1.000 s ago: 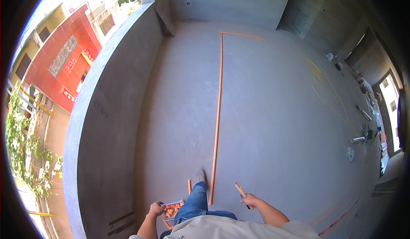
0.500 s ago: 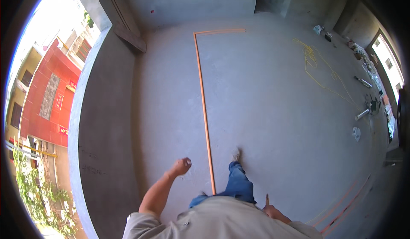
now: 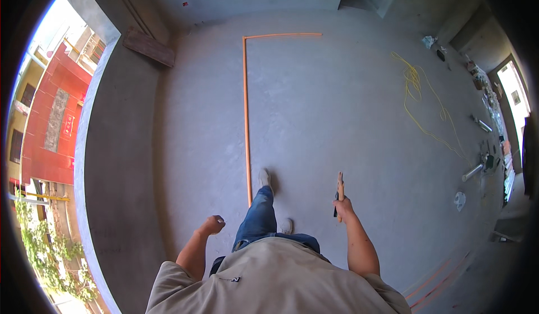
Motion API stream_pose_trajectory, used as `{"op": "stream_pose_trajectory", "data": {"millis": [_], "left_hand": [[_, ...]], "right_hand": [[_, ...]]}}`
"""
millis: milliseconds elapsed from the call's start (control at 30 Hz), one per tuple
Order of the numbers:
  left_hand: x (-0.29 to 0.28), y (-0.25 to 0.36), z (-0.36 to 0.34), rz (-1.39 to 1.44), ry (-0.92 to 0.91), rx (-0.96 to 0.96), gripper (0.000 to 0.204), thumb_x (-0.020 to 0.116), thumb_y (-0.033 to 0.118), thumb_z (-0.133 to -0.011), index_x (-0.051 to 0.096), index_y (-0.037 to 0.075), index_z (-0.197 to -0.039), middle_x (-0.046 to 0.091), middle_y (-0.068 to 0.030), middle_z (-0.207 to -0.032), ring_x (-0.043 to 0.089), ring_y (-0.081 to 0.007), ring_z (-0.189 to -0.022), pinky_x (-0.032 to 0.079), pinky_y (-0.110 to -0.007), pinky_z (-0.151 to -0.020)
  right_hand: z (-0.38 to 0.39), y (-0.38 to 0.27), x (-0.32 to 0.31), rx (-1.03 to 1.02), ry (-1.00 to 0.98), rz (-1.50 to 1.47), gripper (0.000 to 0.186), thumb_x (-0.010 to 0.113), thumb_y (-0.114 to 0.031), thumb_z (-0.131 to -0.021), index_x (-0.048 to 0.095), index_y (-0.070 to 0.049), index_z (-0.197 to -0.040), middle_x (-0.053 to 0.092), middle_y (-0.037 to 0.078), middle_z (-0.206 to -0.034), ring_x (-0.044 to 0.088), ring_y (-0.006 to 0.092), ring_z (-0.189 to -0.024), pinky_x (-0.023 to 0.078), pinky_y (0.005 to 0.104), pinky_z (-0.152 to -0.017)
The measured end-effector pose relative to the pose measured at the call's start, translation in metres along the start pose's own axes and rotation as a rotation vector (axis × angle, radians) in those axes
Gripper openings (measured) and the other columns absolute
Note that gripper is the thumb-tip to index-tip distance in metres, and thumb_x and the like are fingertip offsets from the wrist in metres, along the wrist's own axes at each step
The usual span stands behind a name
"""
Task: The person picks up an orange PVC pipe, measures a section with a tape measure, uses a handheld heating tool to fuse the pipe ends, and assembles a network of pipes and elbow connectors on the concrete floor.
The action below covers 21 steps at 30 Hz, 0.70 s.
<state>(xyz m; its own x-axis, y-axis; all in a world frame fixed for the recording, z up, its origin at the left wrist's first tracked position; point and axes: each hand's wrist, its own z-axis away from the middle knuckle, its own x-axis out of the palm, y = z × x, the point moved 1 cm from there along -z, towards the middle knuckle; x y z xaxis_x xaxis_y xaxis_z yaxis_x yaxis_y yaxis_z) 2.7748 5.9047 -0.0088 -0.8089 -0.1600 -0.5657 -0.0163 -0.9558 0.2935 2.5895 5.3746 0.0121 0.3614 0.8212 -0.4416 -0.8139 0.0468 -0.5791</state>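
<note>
My right hand (image 3: 343, 206) is closed round a slim orange-and-black hand tool (image 3: 340, 187). Its narrow tip points forward, and its exact kind is too small to make out. To the left, my left hand (image 3: 213, 225) hangs over the floor with its fingers curled in. A small pale spot shows at its fingertips, but what it is cannot be told. Between my hands, a long orange pipe (image 3: 246, 117) runs forward along the floor and meets a shorter orange length (image 3: 286, 35) at a corner. Neither hand touches these pipes.
A low grey wall (image 3: 120, 145) bounds the left side, with a board (image 3: 148, 47) near its far end. Yellow cord (image 3: 413, 84) lies loosely at the right. Metal cylinders (image 3: 473, 172), a clear bag (image 3: 460, 201) and red lines (image 3: 429, 286) are farther right.
My right hand has swung forward and outward with the tool. My left hand has drawn back a little. The pipe now lies farther left in view, and my feet have stepped.
</note>
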Motion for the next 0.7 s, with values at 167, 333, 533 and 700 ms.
{"op": "stream_pose_trajectory", "data": {"millis": [167,333,533,700], "left_hand": [[-0.083,0.046,-0.109,0.123,0.079,-0.008,0.033,0.064,0.033,-0.089,0.073,0.012,-0.113,0.073,-0.0200,-0.109,0.068,-0.0376,-0.107,0.054,-0.043,-0.094],[-0.197,0.091,-0.206,0.108,0.144,0.053,0.032,0.064,0.032,-0.090,0.073,0.011,-0.112,0.072,-0.0222,-0.107,0.067,-0.0407,-0.106,0.054,-0.045,-0.092],[-0.370,0.219,-0.342,0.073,0.126,0.178,0.031,0.063,0.028,-0.091,0.070,0.008,-0.114,0.072,-0.0229,-0.105,0.068,-0.0403,-0.104,0.055,-0.046,-0.090],[-0.481,0.295,-0.433,0.050,0.148,0.205,0.031,0.062,0.025,-0.093,0.068,0.007,-0.118,0.073,-0.0229,-0.104,0.069,-0.0393,-0.102,0.055,-0.045,-0.089]], "right_hand": [[-0.116,-0.049,0.014,0.139,0.012,0.207,0.029,0.069,-0.016,-0.086,0.061,0.005,-0.104,0.066,0.013,-0.090,0.065,0.0259,-0.082,0.051,0.0405,-0.074],[-0.174,-0.060,0.022,0.517,-0.193,0.287,0.031,0.071,-0.020,-0.084,0.067,0.008,-0.097,0.069,0.022,-0.084,0.071,0.0350,-0.079,0.053,0.0443,-0.064],[-0.288,-0.147,0.020,0.356,-0.044,0.131,0.025,0.074,-0.018,-0.085,0.067,0.006,-0.088,0.067,0.016,-0.077,0.065,0.0289,-0.068,0.049,0.0444,-0.062],[-0.411,-0.274,0.045,0.405,-0.058,0.004,0.026,0.074,-0.019,-0.084,0.066,0.005,-0.090,0.066,0.013,-0.077,0.063,0.0271,-0.068,0.048,0.0461,-0.062]]}}
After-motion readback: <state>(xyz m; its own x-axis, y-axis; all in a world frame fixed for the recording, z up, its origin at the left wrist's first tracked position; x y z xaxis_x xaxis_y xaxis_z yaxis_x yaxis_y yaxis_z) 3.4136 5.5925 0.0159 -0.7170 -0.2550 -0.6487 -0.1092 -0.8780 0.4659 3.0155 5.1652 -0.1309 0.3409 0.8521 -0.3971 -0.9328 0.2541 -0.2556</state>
